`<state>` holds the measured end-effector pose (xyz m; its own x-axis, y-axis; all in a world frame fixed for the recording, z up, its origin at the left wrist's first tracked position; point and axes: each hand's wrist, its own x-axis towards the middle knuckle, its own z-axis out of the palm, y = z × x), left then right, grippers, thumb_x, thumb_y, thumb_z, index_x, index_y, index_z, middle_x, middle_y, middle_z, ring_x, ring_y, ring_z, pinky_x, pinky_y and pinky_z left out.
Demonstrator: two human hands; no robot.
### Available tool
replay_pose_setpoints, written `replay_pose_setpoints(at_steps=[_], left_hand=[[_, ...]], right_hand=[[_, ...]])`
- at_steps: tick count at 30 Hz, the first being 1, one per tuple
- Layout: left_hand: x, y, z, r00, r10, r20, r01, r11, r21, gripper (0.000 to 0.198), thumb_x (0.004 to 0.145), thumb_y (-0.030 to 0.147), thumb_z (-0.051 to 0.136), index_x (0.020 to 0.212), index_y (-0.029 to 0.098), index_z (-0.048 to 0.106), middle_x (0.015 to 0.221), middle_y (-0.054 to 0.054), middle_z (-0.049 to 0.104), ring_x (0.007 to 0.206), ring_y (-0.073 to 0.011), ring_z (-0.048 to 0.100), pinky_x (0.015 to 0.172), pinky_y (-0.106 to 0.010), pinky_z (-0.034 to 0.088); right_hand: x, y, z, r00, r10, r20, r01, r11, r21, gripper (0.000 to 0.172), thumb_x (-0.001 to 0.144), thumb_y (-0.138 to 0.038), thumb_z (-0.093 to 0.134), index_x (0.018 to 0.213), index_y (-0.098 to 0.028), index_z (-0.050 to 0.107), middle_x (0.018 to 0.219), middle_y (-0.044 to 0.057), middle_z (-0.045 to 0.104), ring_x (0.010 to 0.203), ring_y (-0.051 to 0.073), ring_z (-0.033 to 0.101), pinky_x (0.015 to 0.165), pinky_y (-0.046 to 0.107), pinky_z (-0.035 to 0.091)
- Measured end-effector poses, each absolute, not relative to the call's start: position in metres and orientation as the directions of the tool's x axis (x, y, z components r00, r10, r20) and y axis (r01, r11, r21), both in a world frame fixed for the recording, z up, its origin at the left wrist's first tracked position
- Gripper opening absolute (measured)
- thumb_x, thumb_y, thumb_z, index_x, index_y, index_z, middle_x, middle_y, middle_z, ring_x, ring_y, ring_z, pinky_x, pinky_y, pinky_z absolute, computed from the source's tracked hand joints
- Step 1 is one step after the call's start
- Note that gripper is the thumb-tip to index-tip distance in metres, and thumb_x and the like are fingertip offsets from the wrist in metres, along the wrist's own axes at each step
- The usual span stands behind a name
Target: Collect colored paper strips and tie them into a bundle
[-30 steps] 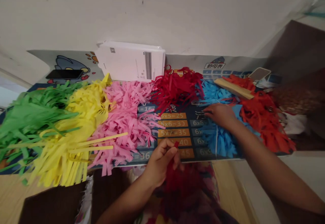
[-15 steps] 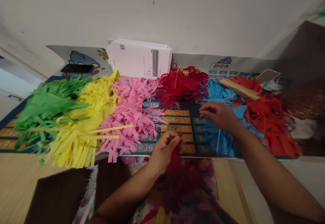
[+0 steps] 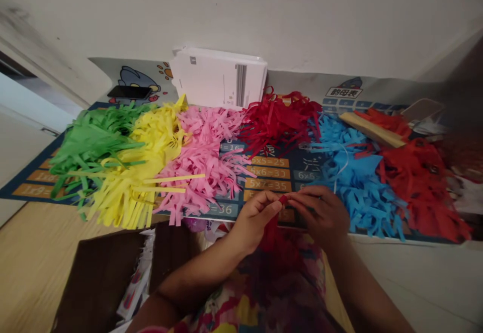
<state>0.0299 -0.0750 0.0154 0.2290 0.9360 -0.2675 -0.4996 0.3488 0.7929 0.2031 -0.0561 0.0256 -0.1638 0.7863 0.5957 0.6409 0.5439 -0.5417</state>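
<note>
A dark red fringed paper piece (image 3: 272,230) hangs from the fingers of my left hand (image 3: 256,220), which pinches its rolled top end. My right hand (image 3: 324,215) meets it there, thumb and fingertips pressed together at the same red end; whether a thin strand lies between them is too small to tell. Behind both hands, on the mat, is a heap of crimson fringed paper (image 3: 281,119). Pink fringed paper (image 3: 204,169) is left of my hands, and blue fringed paper (image 3: 364,182) is to the right.
Yellow (image 3: 143,172) and green fringed bundles (image 3: 96,134) cover the mat's left side. Orange-red fringes (image 3: 420,187) and a flat wooden piece (image 3: 372,129) are at the right. A white box (image 3: 221,79) leans on the wall beside a black phone (image 3: 130,92). A brown box (image 3: 100,277) stands below.
My right hand has come down and left from above the blue paper to the red end in my left hand, and its fingers have closed. The view has shifted slightly.
</note>
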Motion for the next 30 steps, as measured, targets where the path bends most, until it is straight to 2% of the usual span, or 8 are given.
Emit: replay_pose_setpoints(at_steps=[4, 7, 10, 13, 16, 20, 25, 30], left_hand=[[0.03, -0.073, 0.013, 0.225, 0.941, -0.251, -0.506, 0.333, 0.795, 0.039, 0.07, 0.049, 0.082, 0.077, 0.016, 0.063, 0.07, 0.003, 0.058, 0.062, -0.0074, 0.05, 0.062, -0.019, 0.042], [0.025, -0.071, 0.014, 0.284, 0.944, -0.165, -0.392, 0.272, 0.879, 0.034, 0.077, 0.049, 0.076, 0.079, 0.017, 0.066, 0.068, 0.001, 0.064, 0.059, -0.0095, 0.057, 0.06, -0.022, 0.046], [0.017, -0.066, 0.021, 0.299, 0.954, -0.025, -0.124, 0.065, 0.99, 0.025, 0.087, 0.041, 0.068, 0.085, 0.017, 0.073, 0.068, -0.002, 0.07, 0.053, -0.0106, 0.059, 0.053, -0.022, 0.046], [0.013, -0.061, 0.029, 0.279, 0.943, 0.182, 0.047, -0.202, 0.978, 0.017, 0.089, 0.033, 0.067, 0.087, 0.019, 0.077, 0.079, -0.005, 0.076, 0.067, -0.015, 0.069, 0.063, -0.025, 0.053], [0.013, -0.06, 0.032, 0.282, 0.91, 0.305, 0.121, -0.349, 0.929, 0.013, 0.089, 0.028, 0.067, 0.086, 0.019, 0.077, 0.08, -0.006, 0.077, 0.073, -0.0159, 0.071, 0.069, -0.025, 0.054], [0.016, -0.06, 0.031, 0.278, 0.887, 0.367, 0.219, -0.431, 0.875, 0.01, 0.089, 0.023, 0.066, 0.087, 0.019, 0.076, 0.08, -0.005, 0.077, 0.073, -0.0152, 0.07, 0.069, -0.025, 0.054], [0.017, -0.061, 0.031, 0.261, 0.878, 0.402, 0.253, -0.464, 0.849, 0.007, 0.088, 0.019, 0.067, 0.086, 0.018, 0.074, 0.079, -0.004, 0.076, 0.07, -0.0136, 0.069, 0.065, -0.022, 0.053], [0.017, -0.062, 0.032, 0.289, 0.851, 0.438, 0.26, -0.51, 0.82, 0.006, 0.087, 0.015, 0.067, 0.087, 0.016, 0.073, 0.079, -0.005, 0.075, 0.07, -0.012, 0.068, 0.064, -0.02, 0.052]], right_hand=[[0.203, -0.061, 0.023, -0.162, 0.809, 0.565, 0.617, 0.53, -0.581, 0.011, 0.087, -0.03, 0.068, 0.09, -0.03, 0.078, 0.088, 0.004, 0.072, 0.085, 0.021, 0.066, 0.078, 0.038, 0.052], [0.203, -0.07, 0.019, -0.032, 0.907, 0.419, 0.448, 0.388, -0.806, 0.006, 0.085, -0.028, 0.07, 0.088, -0.03, 0.075, 0.09, 0.002, 0.073, 0.086, 0.02, 0.067, 0.078, 0.035, 0.054], [0.203, -0.079, 0.018, 0.057, 0.976, 0.212, 0.246, 0.193, -0.95, 0.001, 0.083, -0.028, 0.073, 0.085, -0.028, 0.074, 0.079, -0.001, 0.072, 0.071, 0.017, 0.067, 0.066, 0.03, 0.055], [0.201, -0.084, 0.02, 0.076, 0.983, 0.167, 0.167, 0.152, -0.974, 0.001, 0.08, -0.027, 0.076, 0.08, -0.028, 0.076, 0.075, 0.0, 0.073, 0.067, 0.017, 0.067, 0.063, 0.029, 0.055], [0.199, -0.084, 0.022, 0.08, 0.974, 0.211, 0.177, 0.195, -0.965, 0.004, 0.078, -0.026, 0.076, 0.078, -0.03, 0.078, 0.08, 0.0, 0.075, 0.076, 0.019, 0.07, 0.07, 0.032, 0.057], [0.196, -0.086, 0.018, 0.105, 0.98, 0.169, 0.172, 0.149, -0.974, 0.006, 0.08, -0.027, 0.074, 0.082, -0.031, 0.078, 0.086, 0.0, 0.076, 0.083, 0.019, 0.07, 0.077, 0.034, 0.058], [0.19, -0.093, 0.009, 0.191, 0.982, 0.001, 0.002, 0.001, -1.0, 0.008, 0.078, -0.029, 0.078, 0.085, -0.027, 0.076, 0.083, 0.001, 0.076, 0.075, 0.018, 0.07, 0.071, 0.031, 0.059], [0.184, -0.097, 0.009, 0.267, 0.964, 0.002, -0.013, 0.006, -1.0, 0.009, 0.076, -0.028, 0.08, 0.082, -0.026, 0.074, 0.08, 0.001, 0.075, 0.073, 0.017, 0.07, 0.068, 0.029, 0.058]])
